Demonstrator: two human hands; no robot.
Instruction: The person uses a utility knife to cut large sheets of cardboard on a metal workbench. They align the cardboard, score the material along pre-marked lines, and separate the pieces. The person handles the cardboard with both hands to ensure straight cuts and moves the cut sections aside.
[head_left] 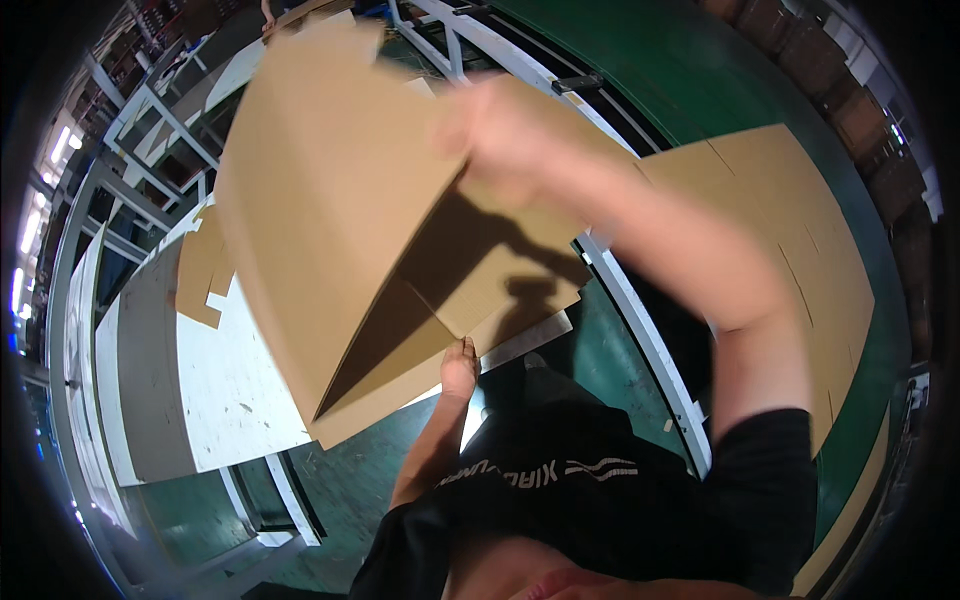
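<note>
A large brown cardboard panel [320, 180] stands raised and tilted over a flat cardboard sheet [490, 300]; they meet near the lower left corner. Whether they are one folded piece or two, I cannot tell. My right hand [500, 135], blurred by motion, is closed at the panel's upper right edge. Low at the sheet's near edge, my left hand [459, 368] has its fingers closed over the cardboard. Shadows fall on the sheet beneath the raised panel.
The cardboard lies over a white-topped table [235, 390]. To the right, another large cut cardboard sheet [770, 240] lies by a metal rail [640, 330]. A small cardboard piece [203, 270] pokes out at left. Metal frames [150, 130] stand beyond; part of another person [268, 14] shows far off.
</note>
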